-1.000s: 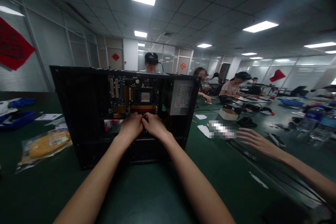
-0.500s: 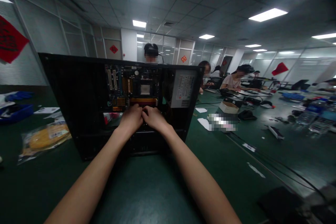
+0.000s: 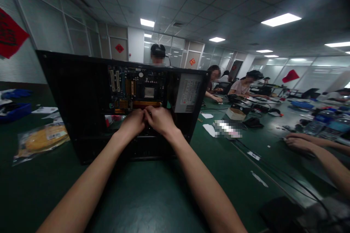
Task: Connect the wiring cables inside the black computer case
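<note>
In front of me a black computer case [image 3: 73, 105] stands upright on the green table, its open side facing me. Inside it are a motherboard [image 3: 127, 86] with a square silver processor [image 3: 149, 92] and a labelled power supply [image 3: 189, 94]. My left hand [image 3: 133, 122] and my right hand [image 3: 160, 118] meet at the board's lower edge, just below the orange memory slots [image 3: 149, 104]. Their fingers are bent and pressed together, touching each other. Whatever they pinch is hidden behind the fingers.
On the left lie a bagged yellow item [image 3: 45, 138] and a blue tray [image 3: 16, 113]. To the right are a cardboard box [image 3: 235, 114], cables [image 3: 290, 178] and water bottles [image 3: 318, 122]. Another person's hands [image 3: 300, 142] rest on the table at right. More people sit behind.
My hands stay together at the board's lower edge, the right one shifted slightly over the left. Another person's hands have come in from the right. The view has shifted a little.
</note>
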Available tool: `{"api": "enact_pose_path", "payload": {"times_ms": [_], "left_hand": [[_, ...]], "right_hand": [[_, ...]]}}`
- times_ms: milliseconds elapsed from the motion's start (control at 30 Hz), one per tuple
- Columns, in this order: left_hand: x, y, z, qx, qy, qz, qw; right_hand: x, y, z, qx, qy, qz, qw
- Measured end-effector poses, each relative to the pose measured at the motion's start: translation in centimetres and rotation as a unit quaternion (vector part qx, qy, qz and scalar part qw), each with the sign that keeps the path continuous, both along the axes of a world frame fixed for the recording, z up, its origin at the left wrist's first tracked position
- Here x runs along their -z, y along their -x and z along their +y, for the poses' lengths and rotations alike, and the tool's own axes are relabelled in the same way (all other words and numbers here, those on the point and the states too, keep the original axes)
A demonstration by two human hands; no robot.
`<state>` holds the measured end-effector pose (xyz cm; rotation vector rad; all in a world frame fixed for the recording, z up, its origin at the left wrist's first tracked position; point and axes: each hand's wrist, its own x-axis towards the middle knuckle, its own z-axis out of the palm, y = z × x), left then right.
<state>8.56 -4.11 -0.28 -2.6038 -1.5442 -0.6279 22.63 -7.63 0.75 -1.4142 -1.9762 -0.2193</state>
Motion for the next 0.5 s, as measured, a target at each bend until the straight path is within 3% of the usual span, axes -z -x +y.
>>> {"api": "enact_pose_path", "payload": {"times_ms": [100,167,233,300,367,500], "left_hand": [[0.1,0.2,0.1,0.010,-0.001,-0.004,1.000],[0.2,0.3,0.1,0.014,0.001,-0.001,1.000],[0.2,0.4,0.1,0.018,0.000,0.003,1.000],[0.1,0.3,-0.1,0.021,-0.003,0.009,1.000],[0.0,0.3,-0.4,0.022,-0.003,0.016,1.000],[-0.3,0.3,-0.9,0.020,0.009,0.017,1.000]], "right_hand": [[-2.8,-1.8,-3.4,-0.083,-0.135,0.117,0.980],[-4.3,-3.8,-6.7,-0.135,-0.195,0.113,0.965],[-4.9,-6.4,-9.8,-0.121,-0.239,0.128,0.955],[-4.6,-9.9,-11.8,-0.079,-0.268,0.117,0.953],[-3.4,-14.0,-12.0,0.009,-0.288,0.106,0.952],[-0.2,-23.1,-8.5,0.245,-0.233,0.077,0.938]]}}
